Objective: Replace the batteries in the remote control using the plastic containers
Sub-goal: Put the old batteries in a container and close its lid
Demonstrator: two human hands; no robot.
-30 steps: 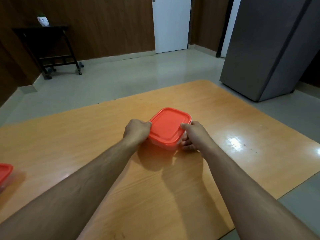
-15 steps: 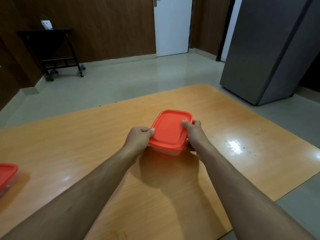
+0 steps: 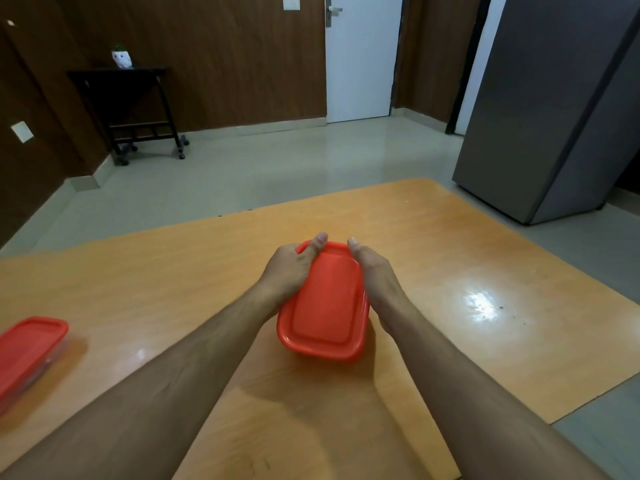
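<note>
A plastic container with a red lid (image 3: pixel 325 303) is held between both hands above the middle of the wooden table (image 3: pixel 450 271), its lid tilted toward me. My left hand (image 3: pixel 289 268) grips its left side with the thumb on the lid's far corner. My right hand (image 3: pixel 374 275) clasps the right side, thumb along the far edge. The clear body under the lid is hidden. A second red-lidded container (image 3: pixel 26 351) rests at the table's left edge, partly cut off. No remote control or batteries are visible.
The table's right edge runs diagonally close to my right arm. A grey refrigerator (image 3: pixel 554 109) stands beyond the table at the right. A black side table (image 3: pixel 128 98) is against the far wall, and a white door (image 3: pixel 360 57) is behind.
Both hands have lifted the container off the table, pulled it toward me and tilted its lid to face me. My thumbs moved up to the lid's far edge.
</note>
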